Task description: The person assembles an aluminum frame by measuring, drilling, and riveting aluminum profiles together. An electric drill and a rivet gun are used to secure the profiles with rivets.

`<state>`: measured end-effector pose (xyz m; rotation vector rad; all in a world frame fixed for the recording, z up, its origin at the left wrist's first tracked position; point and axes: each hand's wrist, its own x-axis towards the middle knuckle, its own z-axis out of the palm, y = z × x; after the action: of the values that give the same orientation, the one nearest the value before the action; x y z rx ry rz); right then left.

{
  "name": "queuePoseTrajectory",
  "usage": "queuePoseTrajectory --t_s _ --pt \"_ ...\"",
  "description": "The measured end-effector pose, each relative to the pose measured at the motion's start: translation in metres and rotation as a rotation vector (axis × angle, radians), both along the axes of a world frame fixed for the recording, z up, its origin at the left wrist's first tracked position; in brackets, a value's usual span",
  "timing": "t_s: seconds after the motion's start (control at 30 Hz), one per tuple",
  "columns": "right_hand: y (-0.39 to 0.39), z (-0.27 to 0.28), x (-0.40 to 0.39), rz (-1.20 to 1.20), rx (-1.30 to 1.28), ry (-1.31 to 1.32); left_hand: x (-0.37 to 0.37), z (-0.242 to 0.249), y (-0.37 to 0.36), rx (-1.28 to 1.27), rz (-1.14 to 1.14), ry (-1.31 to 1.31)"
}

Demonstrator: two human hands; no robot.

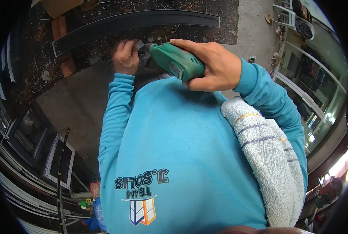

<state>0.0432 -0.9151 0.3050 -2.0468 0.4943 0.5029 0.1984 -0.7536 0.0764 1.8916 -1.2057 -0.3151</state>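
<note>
My right hand [215, 64] is wrapped round the body of a green power drill [178, 58] with a metal clip on its side. The drill's front end points left, towards my left hand [125, 56]. The fingers of that hand are curled closed beside a small pale piece [140, 44]; what they grip, if anything, I cannot make out. Just beyond both hands, a long dark metal profile [139, 21] lies across the speckled dark work surface [181, 35]. The drill's tip is hard to see against the dark background.
A reddish-brown wooden block [59, 29] sits under the profile's left part, near a cardboard box [61, 6]. Long profiles [29, 202] and frames [59, 160] stand at left. Glazed frames [312, 74] and a white chair [285, 15] are at right. A towel [260, 148] hangs over my shoulder.
</note>
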Motion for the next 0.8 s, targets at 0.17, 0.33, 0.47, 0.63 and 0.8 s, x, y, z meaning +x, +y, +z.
queuePoseTrajectory --t_s 0.17,0.33,0.47,0.63,0.8 --pt "0.000 0.002 0.010 0.029 0.003 0.038 -0.001 0.004 0.000 0.002 0.007 0.029" --pt "-0.005 0.008 0.036 0.098 -0.083 0.077 0.000 0.003 -0.001 -0.009 0.009 0.007" --pt "-0.007 0.014 0.058 0.210 -0.134 0.153 0.000 -0.001 -0.001 -0.027 0.013 -0.019" --pt "-0.007 0.021 0.066 0.370 -0.236 0.198 -0.003 -0.003 0.000 -0.048 0.032 -0.064" --pt "-0.007 0.021 0.078 0.414 -0.226 0.271 -0.005 -0.003 -0.003 -0.040 0.054 -0.060"
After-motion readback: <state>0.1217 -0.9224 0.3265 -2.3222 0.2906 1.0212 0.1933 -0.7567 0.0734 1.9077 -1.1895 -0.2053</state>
